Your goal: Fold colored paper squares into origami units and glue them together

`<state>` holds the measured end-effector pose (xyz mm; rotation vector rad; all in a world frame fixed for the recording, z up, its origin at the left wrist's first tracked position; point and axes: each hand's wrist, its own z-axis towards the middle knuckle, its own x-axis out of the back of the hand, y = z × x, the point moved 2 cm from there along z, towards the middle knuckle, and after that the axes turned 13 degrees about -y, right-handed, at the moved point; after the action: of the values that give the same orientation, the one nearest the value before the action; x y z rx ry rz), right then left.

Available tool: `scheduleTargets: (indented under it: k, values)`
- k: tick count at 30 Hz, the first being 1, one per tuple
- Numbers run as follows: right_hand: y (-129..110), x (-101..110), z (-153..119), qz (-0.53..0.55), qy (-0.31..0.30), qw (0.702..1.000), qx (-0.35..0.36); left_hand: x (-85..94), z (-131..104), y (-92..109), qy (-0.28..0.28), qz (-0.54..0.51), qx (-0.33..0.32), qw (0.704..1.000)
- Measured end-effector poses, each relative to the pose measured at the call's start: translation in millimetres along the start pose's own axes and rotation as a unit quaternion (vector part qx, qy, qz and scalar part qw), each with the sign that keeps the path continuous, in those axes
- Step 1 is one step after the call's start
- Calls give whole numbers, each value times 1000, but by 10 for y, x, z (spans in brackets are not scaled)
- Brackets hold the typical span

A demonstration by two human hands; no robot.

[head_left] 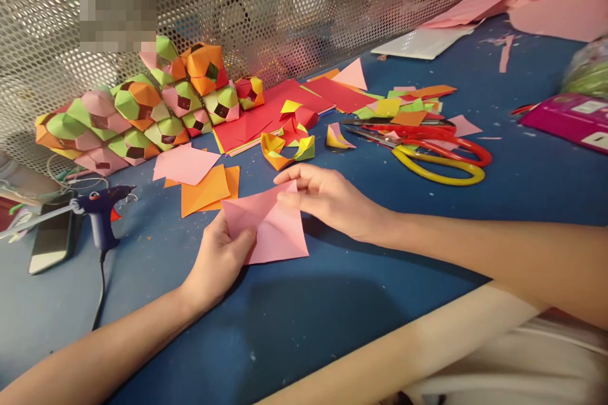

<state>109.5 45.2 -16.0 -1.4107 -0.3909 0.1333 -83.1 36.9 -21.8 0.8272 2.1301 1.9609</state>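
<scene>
A creased pink paper square point(278, 234) is held up over the blue table between my two hands. My left hand point(222, 256) grips its left side, with the thumb on top and the fingers hidden beneath. My right hand point(327, 199) pinches the upper right corner between thumb and fingers. Just beyond lie orange squares point(209, 193) and pink sheets point(185, 163). Behind the held square sits a partly joined ring of folded yellow, green and red pieces point(285, 144), with a small folded piece point(339, 137) to its right.
Folded paper balls point(137, 101) are stacked against a perforated metal screen point(256, 6). A glue gun point(102, 209) and a phone point(53, 234) lie left. Yellow-handled scissors point(439, 168), red-handled scissors point(468, 145) and paper scraps point(408, 104) lie right. Red sheets point(256, 117) rest behind the ring.
</scene>
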Motion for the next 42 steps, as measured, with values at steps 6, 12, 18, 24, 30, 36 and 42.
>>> scheduleTargets:
  k: [6, 12, 18, 24, 30, 36, 42]
  values:
    - [23, 201, 23, -9, 72, 997, 31, 4, 38, 1, -2, -120, -26, 992]
    - [29, 209, 62, -15, 41, 998, 51, -21, 44, 42, -3, -171, -24, 985]
    - [110, 130, 98, 160, -48, 986, 22, 8, 48, 24, -10, -160, -29, 987]
    - [144, 100, 94, 241, -76, 967, 10, 6, 40, 40, -8, -153, -18, 988]
    - [121, 144, 111, 263, -32, 964, -13, 1, 43, 40, -7, -170, -12, 985]
    - [92, 132, 106, 274, -67, 959, -11, 20, 40, 19, -17, -163, -10, 986]
    - [149, 179, 103, 181, -35, 982, 40, 18, 30, 23, -25, -164, -7, 986]
